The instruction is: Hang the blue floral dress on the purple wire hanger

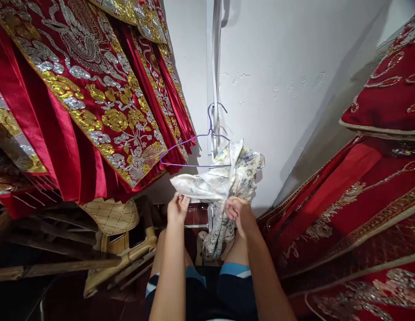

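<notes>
A purple wire hanger (194, 166) hangs by the wall in front of me. On its right side is a pale floral garment (247, 167), bunched up, while the hanger's left arm is bare. My left hand (178, 208) pinches the lower edge of the garment's white part, which stretches out to the left. Closer to the middle, my right hand (239, 213) is closed on gathered cloth below the hanger. The rest of the fabric dangles between my legs in folds.
Red embroidered cloths (114, 102) with gold and silver sequins hang at the left. More red beaded cloth (328, 214) fills the right side. Wooden furniture (127, 263) stands low at the left. A white wall (277, 58) with a vertical pole lies ahead.
</notes>
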{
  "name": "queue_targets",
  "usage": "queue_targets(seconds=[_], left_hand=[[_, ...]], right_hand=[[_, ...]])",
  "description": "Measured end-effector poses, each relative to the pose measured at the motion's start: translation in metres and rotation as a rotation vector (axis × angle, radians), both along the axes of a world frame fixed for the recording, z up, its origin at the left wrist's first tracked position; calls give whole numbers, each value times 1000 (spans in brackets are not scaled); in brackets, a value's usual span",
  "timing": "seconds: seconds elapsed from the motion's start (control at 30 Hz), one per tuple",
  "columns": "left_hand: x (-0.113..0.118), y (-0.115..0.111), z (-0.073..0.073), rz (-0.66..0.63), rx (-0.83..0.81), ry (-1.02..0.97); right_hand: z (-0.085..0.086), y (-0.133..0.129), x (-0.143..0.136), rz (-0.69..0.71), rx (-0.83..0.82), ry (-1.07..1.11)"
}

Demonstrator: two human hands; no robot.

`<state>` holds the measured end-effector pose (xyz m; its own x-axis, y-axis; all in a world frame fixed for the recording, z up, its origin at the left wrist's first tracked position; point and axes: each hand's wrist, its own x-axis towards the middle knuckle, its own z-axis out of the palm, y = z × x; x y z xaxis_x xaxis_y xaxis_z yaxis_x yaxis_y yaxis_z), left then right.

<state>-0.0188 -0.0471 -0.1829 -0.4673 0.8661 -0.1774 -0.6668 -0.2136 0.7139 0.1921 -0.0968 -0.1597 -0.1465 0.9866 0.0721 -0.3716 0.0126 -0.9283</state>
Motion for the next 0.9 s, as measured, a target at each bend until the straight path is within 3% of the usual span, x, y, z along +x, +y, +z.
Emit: queue_targets(seconds=[0.07,0.13,0.2,0.27,0.33,0.4,0.5,0.57,0.67,0.73,0.83,0.9], left_hand=[[14,-17,-18,-16,-55,-56],[27,-32,-25,-30,-60,-100],[38,-45,-20,-75,28,-89],[51,-56,-7,-161,192,-6],[65,-67,8,-266,339,146],[77,-79,22,-308,414,349],[83,-94,36,-274,462,710],[75,-99,39,-283,448,911],[49,-103,34,-416,385,1051],[29,-106,23,-659,352,1070],[5,-117,0,-1092,229,1218],[-10,-125,-14,-1234,114,1416]], right_hand=[[-20,-11,14,-108,-23,81],[-38,-21,33,-291,-37,145],[-48,-26,53,-555,-40,130],[-46,-26,67,-802,8,47],[-36,-24,68,-846,114,-88],[-24,-24,56,-575,204,-247],[-15,-30,25,108,252,-371],[-14,-35,7,416,266,-338],[-10,-37,-3,586,227,-292],[1,-31,3,688,175,-318],[33,-15,26,830,188,-425],[56,1,43,796,233,-552]])
